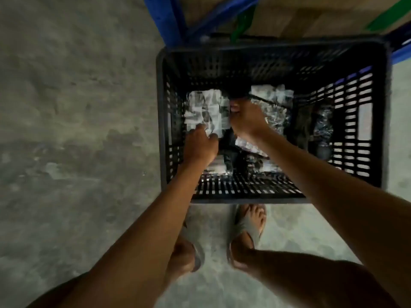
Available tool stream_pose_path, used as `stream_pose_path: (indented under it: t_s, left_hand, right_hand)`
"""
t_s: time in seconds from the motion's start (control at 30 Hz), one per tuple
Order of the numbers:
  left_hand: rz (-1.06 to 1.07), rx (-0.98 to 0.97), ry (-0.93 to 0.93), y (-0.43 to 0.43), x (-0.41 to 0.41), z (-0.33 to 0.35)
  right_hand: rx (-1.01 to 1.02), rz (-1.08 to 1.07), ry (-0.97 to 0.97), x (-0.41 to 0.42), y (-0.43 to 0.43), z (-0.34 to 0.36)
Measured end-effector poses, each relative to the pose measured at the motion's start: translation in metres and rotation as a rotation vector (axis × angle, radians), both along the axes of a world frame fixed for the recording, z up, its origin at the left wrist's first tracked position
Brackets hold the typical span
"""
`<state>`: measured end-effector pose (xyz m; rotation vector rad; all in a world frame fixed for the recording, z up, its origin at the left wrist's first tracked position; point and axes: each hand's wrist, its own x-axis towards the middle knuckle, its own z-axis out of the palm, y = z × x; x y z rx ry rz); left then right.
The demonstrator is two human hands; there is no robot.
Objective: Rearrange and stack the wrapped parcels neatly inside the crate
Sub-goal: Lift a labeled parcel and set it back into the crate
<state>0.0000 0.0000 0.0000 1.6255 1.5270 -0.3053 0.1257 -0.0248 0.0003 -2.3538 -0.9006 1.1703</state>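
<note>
A black slatted plastic crate [271, 197] stands on the floor in front of me. Inside it lie several parcels in clear shiny wrap. Both of my hands hold one parcel [205, 110] at the crate's left: my left hand [200, 144] grips its near edge, my right hand [246, 120] grips its right edge. A second parcel [272, 96] lies at the back right, partly behind my right hand. More wrapped parcels [251, 145] lie lower down under my wrists, and a dark one [322, 125] sits by the right wall.
The crate rests on a grey concrete floor [77, 130]. Behind it are blue metal rack legs [175, 21] and a cardboard box [311, 16] with green strapping. My feet in grey sandals [249, 230] stand right at the crate's near wall.
</note>
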Motion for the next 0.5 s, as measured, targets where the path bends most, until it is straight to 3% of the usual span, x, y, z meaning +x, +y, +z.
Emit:
stream_pose_path:
  t_s: [0.3, 0.5]
  left_hand:
    - [0.087, 0.275, -0.082, 0.061, 0.028, -0.076]
    - [0.107, 0.253, 0.007, 0.089, 0.043, -0.102]
  right_hand:
    - [-0.008, -0.307, 0.053, 0.015, 0.055, -0.096]
    - [-0.013, -0.164, 0.049, 0.009, 0.077, -0.123]
